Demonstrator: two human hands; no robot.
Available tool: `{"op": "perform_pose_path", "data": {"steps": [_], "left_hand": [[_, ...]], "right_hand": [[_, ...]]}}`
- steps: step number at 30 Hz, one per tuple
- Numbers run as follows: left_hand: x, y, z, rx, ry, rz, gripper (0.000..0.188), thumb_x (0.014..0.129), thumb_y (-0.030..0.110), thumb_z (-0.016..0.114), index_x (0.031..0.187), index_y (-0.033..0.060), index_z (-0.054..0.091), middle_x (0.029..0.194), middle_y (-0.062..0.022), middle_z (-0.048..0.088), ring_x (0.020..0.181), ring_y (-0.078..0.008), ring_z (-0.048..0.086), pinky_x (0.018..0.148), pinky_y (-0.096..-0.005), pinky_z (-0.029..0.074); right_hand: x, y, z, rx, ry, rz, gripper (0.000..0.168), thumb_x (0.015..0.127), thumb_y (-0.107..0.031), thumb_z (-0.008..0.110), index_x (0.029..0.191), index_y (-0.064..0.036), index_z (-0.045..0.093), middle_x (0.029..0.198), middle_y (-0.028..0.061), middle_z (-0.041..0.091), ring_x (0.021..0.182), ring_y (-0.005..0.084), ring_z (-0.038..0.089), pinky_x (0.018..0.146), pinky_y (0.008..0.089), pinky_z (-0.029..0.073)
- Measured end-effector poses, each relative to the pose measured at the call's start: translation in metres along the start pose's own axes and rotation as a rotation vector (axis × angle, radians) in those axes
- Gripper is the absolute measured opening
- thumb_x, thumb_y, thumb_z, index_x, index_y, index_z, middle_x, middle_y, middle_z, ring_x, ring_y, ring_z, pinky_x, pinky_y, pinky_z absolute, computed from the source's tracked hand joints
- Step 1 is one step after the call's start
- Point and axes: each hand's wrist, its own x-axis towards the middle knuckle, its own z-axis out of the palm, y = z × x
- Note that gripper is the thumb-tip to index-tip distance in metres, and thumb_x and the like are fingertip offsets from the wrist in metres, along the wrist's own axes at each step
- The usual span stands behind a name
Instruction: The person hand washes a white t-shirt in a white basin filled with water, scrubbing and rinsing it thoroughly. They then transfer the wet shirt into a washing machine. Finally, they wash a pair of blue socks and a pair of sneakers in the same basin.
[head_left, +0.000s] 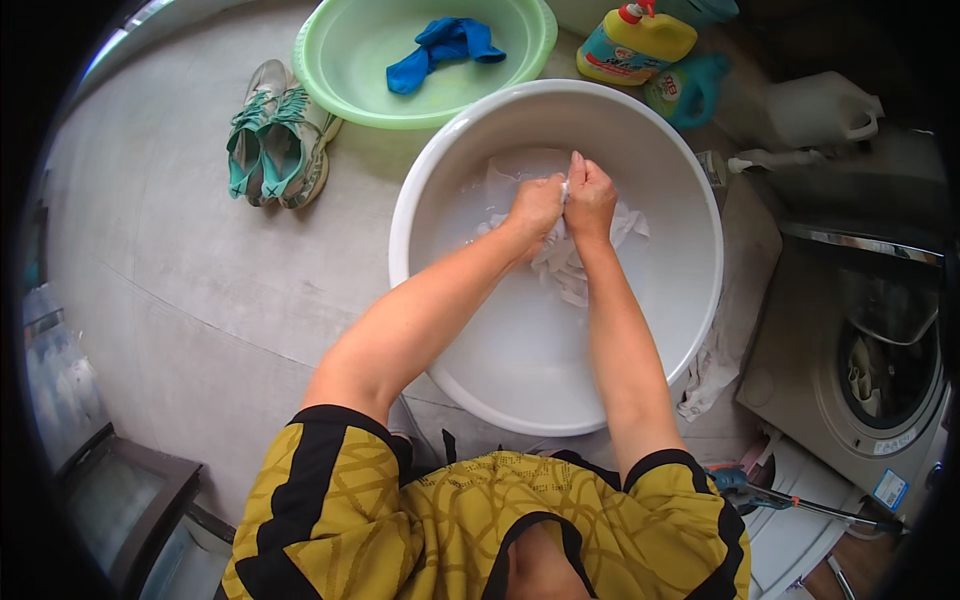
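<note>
Both my hands meet over a large white plastic basin (405, 202), a little above and right of its centre. My left hand (536, 210) is closed on a bunched white cloth (564, 274). Beside it my right hand (590, 196) grips the same cloth, thumb upwards. Loose folds hang below and to both sides of my fists. Cloudy water with some bubbles appears to stand in the basin. Where the cloth passes inside my fists it is hidden.
Behind the basin, a green tub (322, 90) holds a blue cloth (446, 49). Sneakers (277, 142) stand left of it. A yellow detergent bottle (634, 45) and a teal bottle (690, 90) are at the back right. A front-loading washing machine (802, 360) stands right, near a pale cloth (709, 375).
</note>
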Motion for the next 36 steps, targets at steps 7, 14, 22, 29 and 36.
{"op": "perform_pose_path", "data": {"steps": [7, 14, 22, 29, 36], "left_hand": [[-0.003, 0.013, -0.014, -0.064, -0.101, -0.032, 0.020, 0.085, 0.026, 0.049, 0.074, 0.0095, 0.055, 0.071, 0.0004, 0.051, 0.063, -0.0089, 0.042, 0.054, -0.0276, 0.035], [-0.008, 0.013, -0.005, -0.036, -0.077, 0.020, 0.024, 0.084, 0.026, 0.050, 0.069, 0.0087, 0.053, 0.067, -0.0001, 0.050, 0.058, -0.0097, 0.042, 0.050, -0.0283, 0.034], [0.001, 0.004, 0.000, -0.098, -0.028, 0.041, 0.022, 0.084, 0.025, 0.051, 0.073, 0.0062, 0.053, 0.066, -0.0017, 0.050, 0.057, -0.0122, 0.044, 0.049, -0.0315, 0.036], [0.003, -0.001, 0.000, -0.173, -0.020, -0.034, 0.022, 0.085, 0.026, 0.050, 0.075, 0.0063, 0.053, 0.067, -0.0031, 0.051, 0.059, -0.0129, 0.047, 0.053, -0.0307, 0.038], [-0.011, 0.018, 0.000, -0.228, -0.030, -0.055, 0.024, 0.085, 0.025, 0.049, 0.072, 0.0061, 0.054, 0.064, -0.0024, 0.050, 0.055, -0.0122, 0.046, 0.047, -0.0327, 0.036]], "right_hand": [[-0.039, -0.019, 0.004, -0.017, -0.010, -0.231, 0.030, 0.088, -0.023, 0.047, 0.068, 0.000, 0.047, 0.061, 0.0214, 0.050, 0.054, 0.0373, 0.045, 0.052, 0.0411, 0.039], [-0.047, -0.023, 0.001, 0.089, -0.052, -0.140, 0.034, 0.089, -0.025, 0.046, 0.065, 0.000, 0.047, 0.057, 0.0197, 0.048, 0.052, 0.0354, 0.044, 0.051, 0.0411, 0.037], [-0.015, -0.003, 0.007, 0.078, -0.015, -0.059, 0.033, 0.087, -0.024, 0.047, 0.066, 0.001, 0.046, 0.058, 0.0202, 0.049, 0.052, 0.0355, 0.042, 0.051, 0.0406, 0.038], [-0.014, 0.001, 0.007, 0.020, 0.004, -0.021, 0.036, 0.088, -0.026, 0.048, 0.064, 0.001, 0.047, 0.062, 0.0221, 0.050, 0.055, 0.0384, 0.045, 0.051, 0.0424, 0.037], [-0.045, -0.026, 0.004, 0.068, -0.054, -0.209, 0.037, 0.089, -0.027, 0.047, 0.063, 0.000, 0.045, 0.057, 0.0213, 0.047, 0.049, 0.0345, 0.042, 0.049, 0.0399, 0.037]]}}
